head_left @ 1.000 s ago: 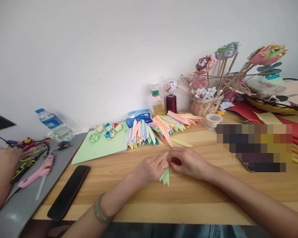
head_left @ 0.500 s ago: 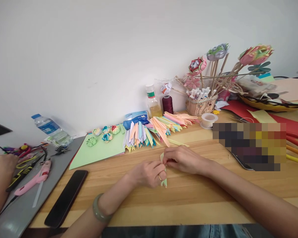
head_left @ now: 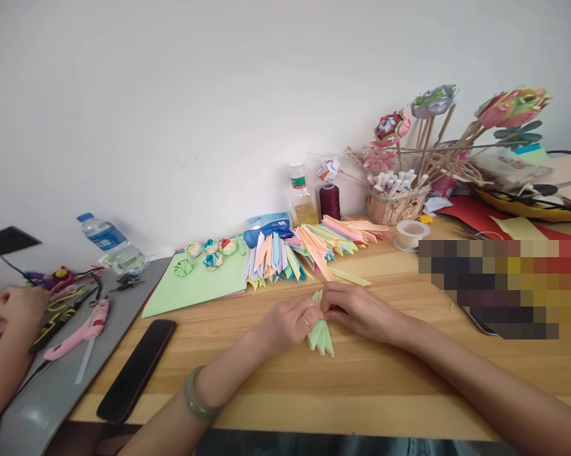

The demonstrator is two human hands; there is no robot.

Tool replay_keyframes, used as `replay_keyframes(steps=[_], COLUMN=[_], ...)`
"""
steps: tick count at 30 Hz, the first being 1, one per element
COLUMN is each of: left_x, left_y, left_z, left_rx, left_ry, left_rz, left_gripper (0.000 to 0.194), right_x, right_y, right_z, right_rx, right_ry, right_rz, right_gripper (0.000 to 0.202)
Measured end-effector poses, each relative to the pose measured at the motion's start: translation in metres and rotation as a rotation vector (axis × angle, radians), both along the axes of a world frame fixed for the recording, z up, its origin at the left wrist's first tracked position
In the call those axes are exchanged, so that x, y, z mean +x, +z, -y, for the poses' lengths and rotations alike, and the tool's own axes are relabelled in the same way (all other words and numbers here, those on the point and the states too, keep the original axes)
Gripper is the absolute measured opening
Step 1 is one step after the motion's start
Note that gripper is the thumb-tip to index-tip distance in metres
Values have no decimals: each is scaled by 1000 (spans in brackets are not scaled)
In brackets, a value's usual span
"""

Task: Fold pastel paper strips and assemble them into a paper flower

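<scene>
My left hand, with a ring on one finger and a bangle at the wrist, is closed on the folded green paper strips. My right hand pinches the same strips from the right, its fingertips touching those of my left hand. The lower ends of the strips fan out below the fingers in several points, and a short part shows above. Behind my hands lies a pile of folded coloured strips. Small paper rosettes rest on a green sheet to the left.
A black phone lies at the left. Beside it, a pink glue gun rests on a grey surface near another person's hand. A thread spool, a basket of paper flowers and a bottle stand at the back.
The green strips have spread into a wider fan below my fingers, and my left hand has shifted slightly up on them. The whole view has swung a little to the left.
</scene>
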State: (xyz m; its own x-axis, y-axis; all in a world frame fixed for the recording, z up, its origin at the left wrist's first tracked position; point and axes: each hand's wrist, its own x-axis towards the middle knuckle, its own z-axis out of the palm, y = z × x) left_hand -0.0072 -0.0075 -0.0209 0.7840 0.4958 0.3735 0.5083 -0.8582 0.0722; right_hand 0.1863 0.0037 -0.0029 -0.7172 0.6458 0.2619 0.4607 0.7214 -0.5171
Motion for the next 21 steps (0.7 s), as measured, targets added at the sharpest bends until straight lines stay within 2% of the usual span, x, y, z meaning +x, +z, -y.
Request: replay_keyframes(steps=[3,8,10,12,17,21], left_x=[1,3,3,1,-6,-7], left_y=[1,4,4,5,12,16], left_z=[0,-2,-3,-5,-6,-5], left_rx=[-169,-622,-714,-707,-510,-482], left_ry=[98,243,287,307,366,388], left_rz=[167,472,531,540,426,323], left_gripper=[22,12,12,12,13,17], right_x=[-1,0,0,0,-1,-2], right_y=[-4,-5,-4,-3,-2,-3], right_z=[1,4,5,7,8,8], right_rx=[15,42,71,107,158,161], right_ry=[-27,-59,-65,-68,-80,-88], right_rz=[8,40,71,114,165,150], right_gripper=[13,13,14,14,16,16])
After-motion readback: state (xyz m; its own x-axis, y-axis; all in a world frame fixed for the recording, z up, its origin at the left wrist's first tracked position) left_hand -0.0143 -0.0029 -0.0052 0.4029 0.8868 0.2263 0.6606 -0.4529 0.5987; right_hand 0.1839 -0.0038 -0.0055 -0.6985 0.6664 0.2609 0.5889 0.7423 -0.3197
